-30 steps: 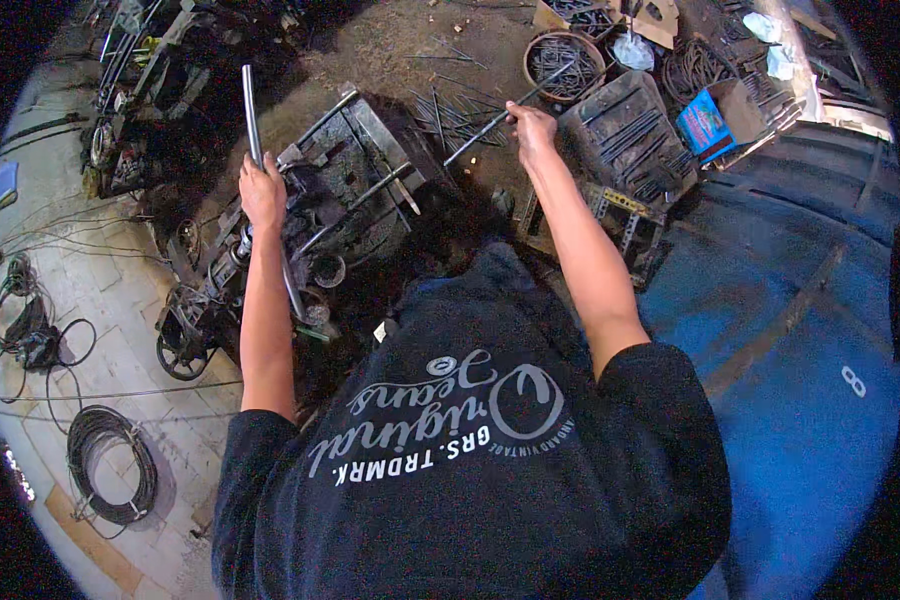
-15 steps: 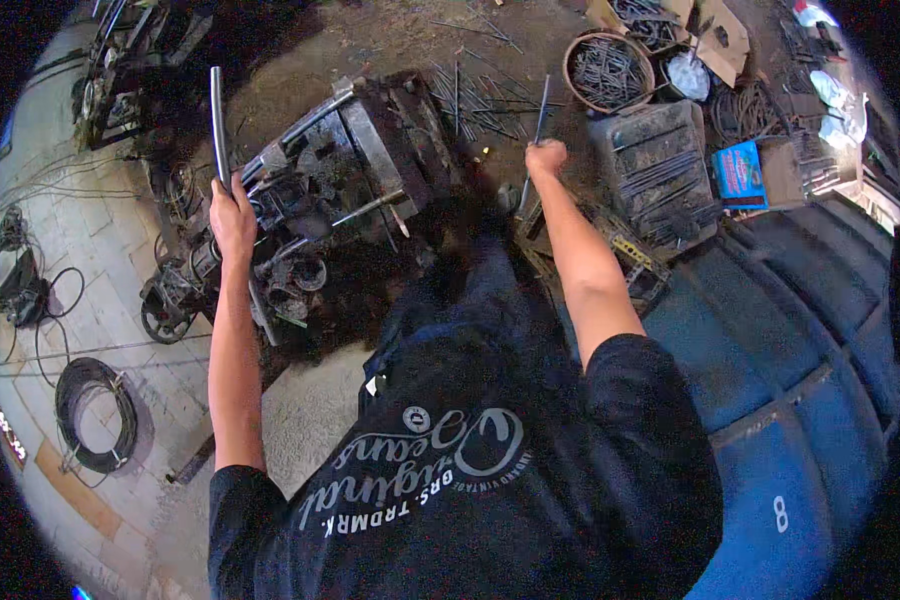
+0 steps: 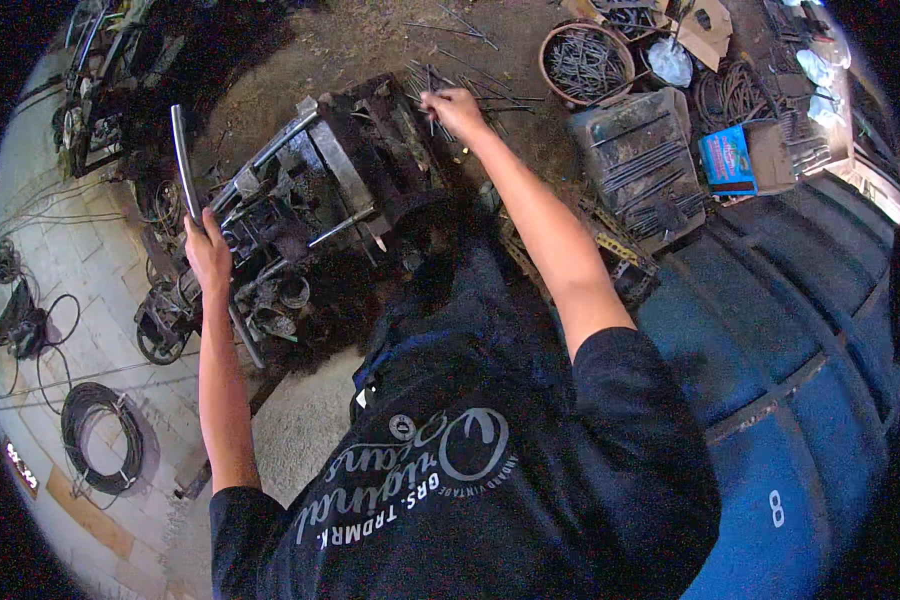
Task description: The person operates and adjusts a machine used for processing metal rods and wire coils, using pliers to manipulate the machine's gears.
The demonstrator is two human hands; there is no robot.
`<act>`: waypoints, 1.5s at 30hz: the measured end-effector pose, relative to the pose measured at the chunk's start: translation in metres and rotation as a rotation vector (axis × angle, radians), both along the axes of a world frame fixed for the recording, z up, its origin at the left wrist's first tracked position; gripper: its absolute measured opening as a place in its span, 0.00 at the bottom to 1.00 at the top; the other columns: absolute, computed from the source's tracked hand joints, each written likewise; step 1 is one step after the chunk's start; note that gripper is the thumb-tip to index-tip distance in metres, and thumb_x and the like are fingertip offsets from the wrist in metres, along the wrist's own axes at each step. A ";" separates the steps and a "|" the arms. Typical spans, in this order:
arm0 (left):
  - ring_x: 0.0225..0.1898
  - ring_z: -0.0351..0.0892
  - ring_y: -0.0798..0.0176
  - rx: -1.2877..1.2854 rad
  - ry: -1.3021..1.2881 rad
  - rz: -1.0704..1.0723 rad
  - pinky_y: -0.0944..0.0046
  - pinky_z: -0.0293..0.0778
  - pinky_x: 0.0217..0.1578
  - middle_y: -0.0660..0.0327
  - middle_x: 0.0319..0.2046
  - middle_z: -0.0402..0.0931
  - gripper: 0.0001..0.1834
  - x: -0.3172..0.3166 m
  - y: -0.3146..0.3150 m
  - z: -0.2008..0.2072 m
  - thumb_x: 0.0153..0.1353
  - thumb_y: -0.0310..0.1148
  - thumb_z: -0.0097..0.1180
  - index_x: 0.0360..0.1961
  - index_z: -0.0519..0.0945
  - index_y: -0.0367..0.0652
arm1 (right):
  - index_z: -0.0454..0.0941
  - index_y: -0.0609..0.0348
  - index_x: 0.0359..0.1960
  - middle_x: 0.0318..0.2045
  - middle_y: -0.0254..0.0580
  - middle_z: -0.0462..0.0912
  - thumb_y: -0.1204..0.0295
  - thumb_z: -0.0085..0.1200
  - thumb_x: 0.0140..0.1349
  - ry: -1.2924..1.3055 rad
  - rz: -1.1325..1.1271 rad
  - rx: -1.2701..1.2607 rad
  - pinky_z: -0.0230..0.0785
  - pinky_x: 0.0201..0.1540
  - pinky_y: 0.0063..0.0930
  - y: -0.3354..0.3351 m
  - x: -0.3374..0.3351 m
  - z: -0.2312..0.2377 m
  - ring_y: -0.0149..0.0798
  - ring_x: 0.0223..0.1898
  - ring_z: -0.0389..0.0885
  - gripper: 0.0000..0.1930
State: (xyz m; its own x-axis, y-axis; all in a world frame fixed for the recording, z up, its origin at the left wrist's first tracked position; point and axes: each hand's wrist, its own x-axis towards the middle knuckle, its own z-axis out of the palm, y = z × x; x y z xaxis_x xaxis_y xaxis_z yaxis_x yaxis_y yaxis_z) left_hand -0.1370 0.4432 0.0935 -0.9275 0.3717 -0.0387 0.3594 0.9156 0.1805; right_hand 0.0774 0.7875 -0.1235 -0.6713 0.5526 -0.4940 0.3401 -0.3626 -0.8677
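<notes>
My left hand (image 3: 208,250) is closed round a long, smooth metal bar (image 3: 183,155) that rises past my fingers; a similar length shows below the wrist. It stands at the left side of a dark, greasy machine (image 3: 340,165) with shiny round rods and a handwheel. My right hand (image 3: 454,112) is stretched forward past the machine's far right corner, over a loose scatter of thin metal rods (image 3: 490,98) on the ground. Its fingers look curled and slightly blurred. Whether a rod is still in them cannot be made out against the pile.
A round basket (image 3: 630,75) of short metal pieces stands far right. Nearer are a grimy tray (image 3: 580,125) with rods and a blue-printed carton (image 3: 727,162). Blue metal panels (image 3: 710,315) fill the right. On the left floor lie a coiled black cable (image 3: 70,440) and loose cords.
My right hand has swung left and forward, from beside the tray to above the scattered rods; the rod that stood upright in it no longer shows clearly. My left hand keeps its hold.
</notes>
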 end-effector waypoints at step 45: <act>0.36 0.77 0.54 0.049 -0.024 -0.148 0.55 0.70 0.40 0.50 0.33 0.79 0.22 -0.009 -0.018 0.001 0.69 0.46 0.42 0.43 0.76 0.34 | 0.68 0.52 0.26 0.19 0.23 0.62 0.63 0.43 0.71 -0.125 -1.417 0.307 0.48 0.19 0.21 0.058 0.317 -0.185 0.21 0.18 0.56 0.14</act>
State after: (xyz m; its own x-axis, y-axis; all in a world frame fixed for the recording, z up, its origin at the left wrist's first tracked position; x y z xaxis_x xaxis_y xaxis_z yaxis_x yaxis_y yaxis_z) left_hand -0.1459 0.4256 0.0945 -0.8614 0.5065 -0.0383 0.4851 0.8426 0.2338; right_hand 0.3944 0.8455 -0.3087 0.5536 0.7944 -0.2500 -0.0605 -0.2610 -0.9634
